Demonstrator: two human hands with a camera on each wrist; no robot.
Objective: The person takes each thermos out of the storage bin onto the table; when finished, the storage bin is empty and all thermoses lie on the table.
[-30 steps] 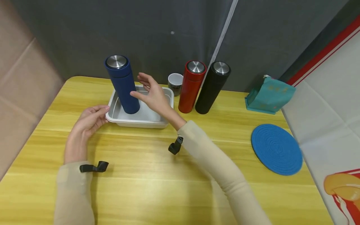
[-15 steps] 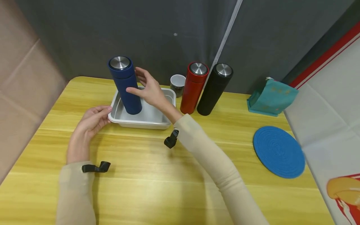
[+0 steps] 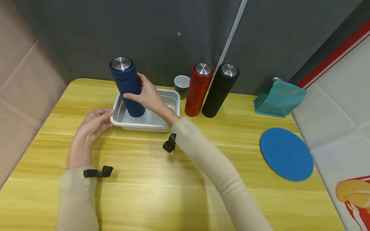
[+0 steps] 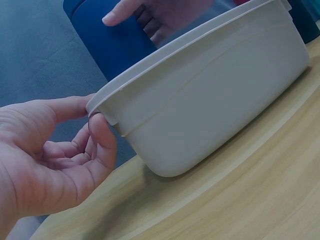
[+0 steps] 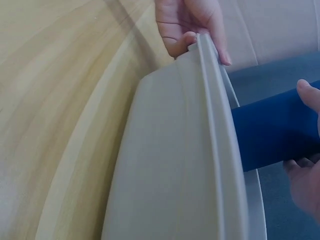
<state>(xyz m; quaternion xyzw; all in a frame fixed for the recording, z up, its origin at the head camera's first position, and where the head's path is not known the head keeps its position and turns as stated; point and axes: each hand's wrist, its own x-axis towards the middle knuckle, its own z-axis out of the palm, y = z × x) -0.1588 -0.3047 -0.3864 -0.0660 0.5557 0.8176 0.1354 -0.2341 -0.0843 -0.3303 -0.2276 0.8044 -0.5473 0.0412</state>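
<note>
A blue thermos [image 3: 128, 86] with a steel lid top stands upright in the left part of a white rectangular pan [image 3: 156, 120]. My right hand [image 3: 148, 96] grips the thermos around its middle, thumb across the front and the other fingers going behind it, partly hidden. At the pan's left corner, my left hand [image 3: 95, 123] pinches the rim between thumb and fingers. The left wrist view shows that pinch close up, with the left hand [image 4: 60, 150] at the rim and the pan [image 4: 210, 90] resting on the wooden table.
Right of the pan stand a small white-rimmed cup [image 3: 182, 85], a red thermos [image 3: 198, 91] and a black thermos [image 3: 219, 93]. Farther right are a teal bag [image 3: 280, 98] and a round blue woven mat [image 3: 286, 154]. A grey curtain [image 3: 159, 35] hangs behind the table [image 3: 138, 192].
My right hand has moved left from beside the blue thermos and closed around it. The left hand keeps its pinch on the pan's rim.
</note>
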